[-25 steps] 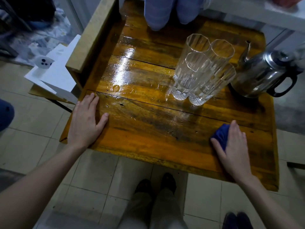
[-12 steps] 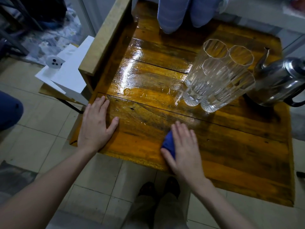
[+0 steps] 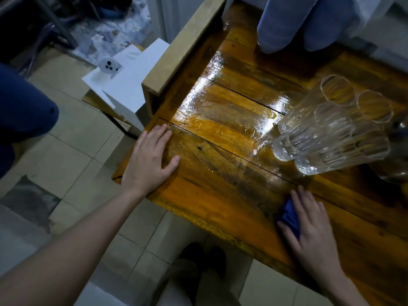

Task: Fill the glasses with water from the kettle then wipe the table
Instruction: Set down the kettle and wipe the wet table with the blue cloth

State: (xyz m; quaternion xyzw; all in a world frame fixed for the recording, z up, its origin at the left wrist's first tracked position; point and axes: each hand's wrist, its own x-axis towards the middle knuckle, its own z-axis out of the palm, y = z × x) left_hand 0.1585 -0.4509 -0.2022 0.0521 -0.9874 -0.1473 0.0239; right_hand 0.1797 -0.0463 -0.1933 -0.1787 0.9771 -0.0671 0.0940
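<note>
On the wooden table [image 3: 220, 195], head view: glossy planks with a wet sheen across the middle boards. Left hand [image 3: 148, 164], flat and open, palm down on the near left corner of the table, fingers spread, gripping nothing. Right hand [image 3: 311, 226], palm down near the front edge toward the right, fingers extended and pressing on a blue cloth [image 3: 289, 215], which shows only at the thumb side; the hand lies flat on the cloth rather than closing round it. Four clear ribbed glasses [image 3: 326, 131], upright and clustered touching one another, behind the right hand at the right of the table; whether they hold water cannot be told, the glass being clear and the light poor. Kettle [image 3: 395, 164], metal, only a dark curved part visible at the right frame edge, just beside the glasses. Floor [image 3: 72, 151], pale tiles, below the table's near edge.
</note>
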